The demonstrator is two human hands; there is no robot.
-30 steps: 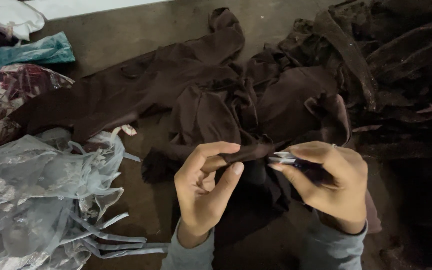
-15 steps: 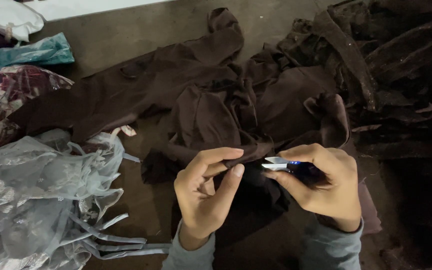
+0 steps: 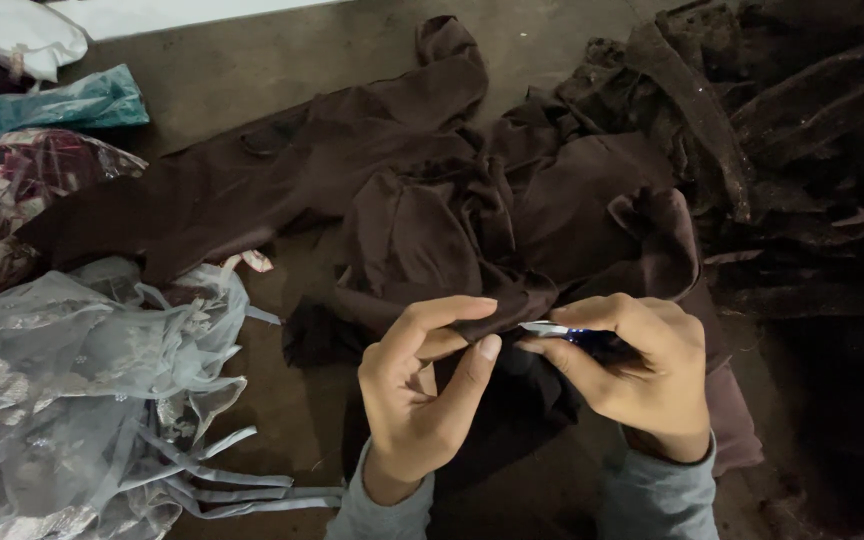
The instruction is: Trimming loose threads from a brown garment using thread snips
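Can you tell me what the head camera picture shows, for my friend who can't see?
Two hands work on a dark brown garment spread on the floor: the left hand pinches a fold while the right hand holds a small blue-handled cutting tool to it. Grey sheer fabric lies at left.

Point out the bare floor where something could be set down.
Bare floor lies above the brown garment, right of the teal bag. A narrower strip runs between the grey sheer garment and the left hand. The right side is crowded with dark fabric.

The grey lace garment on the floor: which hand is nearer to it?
Left. The left hand pinches brown cloth just right of the grey lace garment; the right hand, holding a small blue tool, is farther right.
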